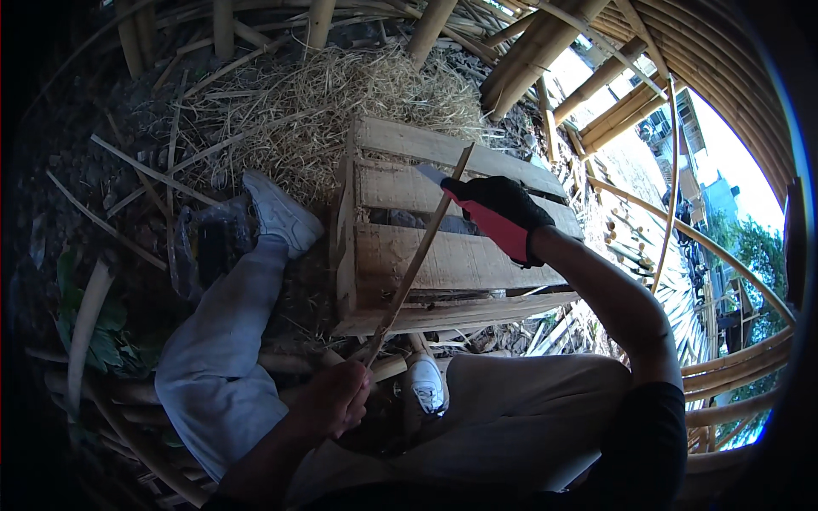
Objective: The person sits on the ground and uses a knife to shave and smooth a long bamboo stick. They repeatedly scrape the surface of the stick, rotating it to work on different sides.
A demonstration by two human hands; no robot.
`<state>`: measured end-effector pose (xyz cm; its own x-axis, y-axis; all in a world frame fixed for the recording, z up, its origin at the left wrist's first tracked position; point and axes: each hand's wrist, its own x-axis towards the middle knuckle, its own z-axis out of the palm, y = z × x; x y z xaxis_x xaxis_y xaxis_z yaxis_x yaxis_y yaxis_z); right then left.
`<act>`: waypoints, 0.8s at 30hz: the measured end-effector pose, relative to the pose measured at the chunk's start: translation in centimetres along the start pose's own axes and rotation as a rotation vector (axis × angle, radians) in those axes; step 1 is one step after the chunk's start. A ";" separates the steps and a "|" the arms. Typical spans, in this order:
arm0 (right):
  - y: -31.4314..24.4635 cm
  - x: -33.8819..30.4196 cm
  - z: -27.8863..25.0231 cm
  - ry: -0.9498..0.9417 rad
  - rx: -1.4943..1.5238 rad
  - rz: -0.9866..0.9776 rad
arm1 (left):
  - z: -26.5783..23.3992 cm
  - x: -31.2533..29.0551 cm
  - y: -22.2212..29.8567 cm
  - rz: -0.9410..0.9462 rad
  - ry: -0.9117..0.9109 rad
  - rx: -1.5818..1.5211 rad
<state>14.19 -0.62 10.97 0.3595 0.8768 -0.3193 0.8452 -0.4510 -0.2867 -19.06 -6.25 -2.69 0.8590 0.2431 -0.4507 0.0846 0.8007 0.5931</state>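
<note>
From my end I see the left hand (pixel 339 397), bare, at the lower centre of the frame, its fingers closed around the lower end of a long, thin, tan bamboo strip (pixel 416 266). The strip slants from there up to just right of the upper centre, in front of a pale wooden slatted crate (pixel 452 255). The right hand (pixel 501 215), in a black and red glove, sits right of centre near the strip's upper end. I read it as clamped on a knife with a pale flat blade (pixel 431 174), though the glove hides the handle from me. The blade points to the upper left, close by the strip; whether its edge touches I cannot tell.

Behind the crate, at the upper centre, I have a heap of dry straw (pixel 341 115). One white shoe (pixel 288 220) stands left of the crate, another white shoe (pixel 426 385) below it near the lower centre. Thick round bamboo poles (pixel 537 60) lean at the upper right, and green leaves (pixel 106 328) show at the lower left.
</note>
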 end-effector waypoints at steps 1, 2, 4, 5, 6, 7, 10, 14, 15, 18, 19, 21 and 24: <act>-0.6 -0.4 0.4 -0.062 0.046 0.032 | -0.1 -0.2 -0.2 0.008 -0.004 -0.006; 0.5 -0.1 0.0 -0.040 0.008 -0.036 | -0.1 0.0 -0.3 0.012 -0.029 -0.007; 4.4 1.6 0.0 0.082 -0.006 -0.176 | 0.0 0.6 -0.3 -0.003 -0.028 -0.007; 4.8 2.0 0.0 0.125 -0.021 -0.157 | 0.0 0.6 -0.3 -0.011 -0.018 -0.009; 3.0 1.4 0.3 0.094 -0.157 -0.179 | -0.1 0.4 -0.3 -0.009 -0.017 -0.013; 1.0 0.2 1.0 0.058 -0.015 -0.077 | -0.3 0.0 -0.4 -0.008 -0.015 -0.017; 3.5 1.7 -0.6 0.063 -0.090 -0.193 | 0.2 0.4 0.0 -0.020 -0.032 -0.014; 1.1 0.5 0.8 0.009 0.070 -0.059 | 0.2 -0.1 0.1 -0.030 -0.020 -0.023; 0.9 0.2 1.0 -0.031 0.130 -0.018 | 0.3 0.0 0.3 -0.026 -0.021 -0.018; 2.3 1.3 0.1 0.055 0.000 -0.110 | 0.3 0.1 0.3 -0.033 -0.013 -0.007; 2.8 1.3 0.1 0.078 0.024 -0.052 | 0.3 0.1 0.3 -0.042 -0.010 -0.003; 0.6 -0.5 1.7 -0.015 0.015 -0.076 | 0.4 0.2 0.6 -0.047 0.003 -0.007; 1.9 0.8 0.7 0.007 -0.053 -0.107 | 0.3 -0.1 0.6 -0.042 0.007 -0.023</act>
<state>15.85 -0.91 9.57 0.2691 0.9207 -0.2828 0.8985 -0.3457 -0.2704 -18.95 -5.94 -2.05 0.8512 0.2132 -0.4796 0.1084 0.8227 0.5580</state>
